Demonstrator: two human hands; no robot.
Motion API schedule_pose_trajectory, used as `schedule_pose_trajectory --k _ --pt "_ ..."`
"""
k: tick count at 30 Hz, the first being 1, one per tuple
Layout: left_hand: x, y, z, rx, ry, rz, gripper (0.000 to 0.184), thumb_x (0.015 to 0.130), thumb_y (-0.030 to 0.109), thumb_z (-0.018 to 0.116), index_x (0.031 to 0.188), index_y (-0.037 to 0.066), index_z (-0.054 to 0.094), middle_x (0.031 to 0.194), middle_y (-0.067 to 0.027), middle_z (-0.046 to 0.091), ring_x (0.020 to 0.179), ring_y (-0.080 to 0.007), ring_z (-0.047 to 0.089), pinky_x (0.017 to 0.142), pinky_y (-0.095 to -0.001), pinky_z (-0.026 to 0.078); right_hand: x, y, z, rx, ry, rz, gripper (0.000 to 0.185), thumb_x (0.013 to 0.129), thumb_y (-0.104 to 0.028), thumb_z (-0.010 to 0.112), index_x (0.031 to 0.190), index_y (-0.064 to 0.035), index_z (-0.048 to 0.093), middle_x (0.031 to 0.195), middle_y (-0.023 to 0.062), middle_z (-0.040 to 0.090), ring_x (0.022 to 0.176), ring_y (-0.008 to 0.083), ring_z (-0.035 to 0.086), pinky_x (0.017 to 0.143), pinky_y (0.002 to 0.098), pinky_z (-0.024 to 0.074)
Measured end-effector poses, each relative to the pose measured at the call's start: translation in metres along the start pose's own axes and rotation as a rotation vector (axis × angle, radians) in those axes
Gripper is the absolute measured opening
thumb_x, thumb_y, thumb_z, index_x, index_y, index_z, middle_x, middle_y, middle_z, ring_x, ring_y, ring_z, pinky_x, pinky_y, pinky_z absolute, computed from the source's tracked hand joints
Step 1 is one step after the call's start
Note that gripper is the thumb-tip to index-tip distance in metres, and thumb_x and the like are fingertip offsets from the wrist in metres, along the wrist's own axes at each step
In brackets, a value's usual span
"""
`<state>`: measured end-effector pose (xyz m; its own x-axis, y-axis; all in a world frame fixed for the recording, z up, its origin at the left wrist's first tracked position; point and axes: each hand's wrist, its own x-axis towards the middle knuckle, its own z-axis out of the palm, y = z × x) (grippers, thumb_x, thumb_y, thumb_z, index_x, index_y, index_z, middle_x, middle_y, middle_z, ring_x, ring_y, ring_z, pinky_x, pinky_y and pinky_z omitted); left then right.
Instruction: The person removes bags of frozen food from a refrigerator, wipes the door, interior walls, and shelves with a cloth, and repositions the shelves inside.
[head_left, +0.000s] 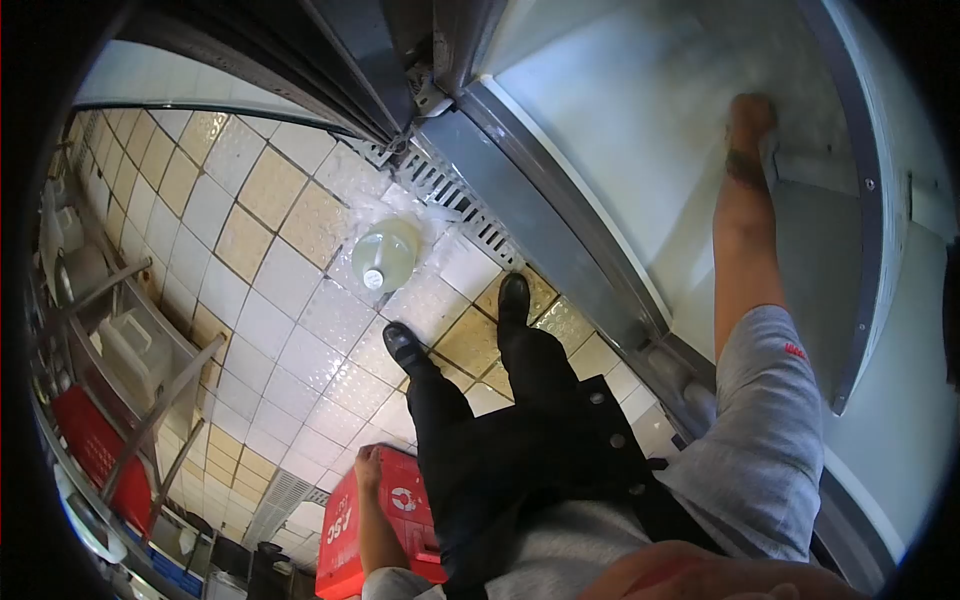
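Observation:
My right hand (752, 115) reaches far into a pale, white-walled compartment (620, 110) and is closed against its smooth surface. Whatever its fingers may hold blends into the white and cannot be made out. My left hand (368, 466) hangs low with curled fingers and nothing visible in them. Below it is a red box (345, 520) with white lettering and a round white symbol; whether the hand touches the box I cannot tell. On the wet tiles in front of my shoes stands a translucent jug (388, 255) of yellowish liquid with a white cap.
A slotted floor drain (445, 190) runs along the grey metal sill (540, 220) of the compartment. Wet cream and white tiles (300, 280) cover the floor. On the left, a metal rack (165, 400) holds a clear plastic container (135, 350) and a red item (95, 440).

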<state>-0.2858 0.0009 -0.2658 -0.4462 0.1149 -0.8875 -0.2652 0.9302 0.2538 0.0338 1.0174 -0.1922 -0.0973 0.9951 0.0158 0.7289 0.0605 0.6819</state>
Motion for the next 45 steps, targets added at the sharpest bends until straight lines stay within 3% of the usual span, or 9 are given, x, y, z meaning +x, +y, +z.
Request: schedule_pose_trajectory --k 4,6,16,19,21,24,37,41,45 --pt "0.002 0.019 0.006 -0.128 -0.008 -0.008 0.022 0.092 0.015 0.051 0.104 -0.001 0.058 0.085 -0.0107 0.064 0.07 -0.0182 0.063 0.059 -0.0294 0.051 0.04 -0.025 0.027 0.558 0.76 -0.11 0.025 0.083 -0.016 0.059 0.104 -0.0052 0.067 0.104 0.0142 0.066 0.086 0.0258 0.065 0.074 0.0352 0.0528" --pt "0.004 0.011 0.004 -0.125 -0.032 -0.017 0.022 0.091 0.015 0.051 0.105 0.0 0.058 0.085 -0.0105 0.064 0.069 -0.018 0.064 0.057 -0.0286 0.05 0.047 -0.056 -0.015 0.637 0.648 -0.214 0.033 0.091 -0.023 0.044 0.115 -0.0106 0.064 0.119 0.0148 0.061 0.107 0.0337 0.059 0.09 0.037 0.048" --pt "-0.028 -0.039 -0.035 -0.027 0.041 -0.217 0.022 0.089 0.013 0.053 0.1 -0.005 0.059 0.084 -0.0115 0.064 0.07 -0.0179 0.063 0.059 -0.0299 0.052 -0.005 -0.103 -0.132 1.58 0.21 -0.607 0.038 0.094 -0.022 0.047 0.126 -0.0019 0.053 0.132 0.0169 0.05 0.123 0.0261 0.046 0.106 0.0368 0.0327" --pt "-0.031 -0.04 -0.029 -0.14 -0.017 -0.221 0.022 0.089 0.012 0.054 0.099 -0.006 0.06 0.085 -0.0114 0.064 0.074 -0.0181 0.063 0.064 -0.0308 0.054 -0.004 -0.117 -0.093 1.102 0.5 -0.841 0.039 0.089 -0.017 0.052 0.125 -0.0032 0.054 0.126 0.0217 0.051 0.118 0.0333 0.049 0.104 0.0386 0.0358" --pt "-0.04 -0.038 -0.032 -0.168 -0.058 -0.212 0.022 0.089 0.013 0.055 0.1 -0.006 0.06 0.086 -0.0111 0.064 0.076 -0.0182 0.063 0.064 -0.0309 0.054 -0.066 -0.131 -0.142 1.542 0.185 -0.734 0.028 0.092 -0.008 0.047 0.116 -0.0096 0.062 0.123 0.0086 0.06 0.114 0.0224 0.057 0.098 0.0294 0.0415" --pt "-0.053 -0.014 -0.034 -0.129 -0.08 -0.201 0.024 0.09 0.014 0.055 0.102 -0.005 0.059 0.087 -0.011 0.064 0.076 -0.0185 0.062 0.065 -0.0305 0.053 -0.113 -0.152 -0.16 1.579 0.197 -0.794 0.029 0.091 -0.001 0.047 0.114 -0.0086 0.063 0.121 0.0066 0.061 0.113 0.0185 0.056 0.098 0.0277 0.0398" --pt "-0.106 -0.028 -0.113 -0.026 -0.04 -0.153 0.023 0.09 0.015 0.053 0.103 -0.004 0.058 0.088 -0.0121 0.064 0.072 -0.0183 0.062 0.059 -0.0293 0.05 -0.244 -0.183 -0.226 1.915 -0.184 -0.749 0.022 0.093 -0.006 0.049 0.108 -0.0038 0.065 0.109 0.0058 0.067 0.1 0.0199 0.06 0.093 0.0286 0.0431" --pt "-0.122 -0.023 -0.128 -0.031 -0.021 -0.196 0.022 0.089 0.014 0.054 0.102 -0.004 0.059 0.087 -0.0117 0.064 0.071 -0.0189 0.062 0.062 -0.0293 0.051 -0.245 -0.17 -0.233 2.453 -0.836 -0.424 0.027 0.092 -0.001 0.045 0.114 0.0002 0.061 0.113 0.0119 0.063 0.101 0.024 0.062 0.093 0.0345 0.049" --pt "-0.117 -0.043 -0.137 0.018 -0.029 -0.127 0.023 0.089 0.015 0.054 0.104 -0.002 0.059 0.087 -0.011 0.064 0.068 -0.0187 0.062 0.06 -0.0282 0.05 -0.257 -0.169 -0.25 2.788 -0.826 -0.238 0.03 0.092 0.001 0.042 0.117 0.0003 0.059 0.114 0.0151 0.062 0.101 0.0269 0.062 0.091 0.0388 0.0515"
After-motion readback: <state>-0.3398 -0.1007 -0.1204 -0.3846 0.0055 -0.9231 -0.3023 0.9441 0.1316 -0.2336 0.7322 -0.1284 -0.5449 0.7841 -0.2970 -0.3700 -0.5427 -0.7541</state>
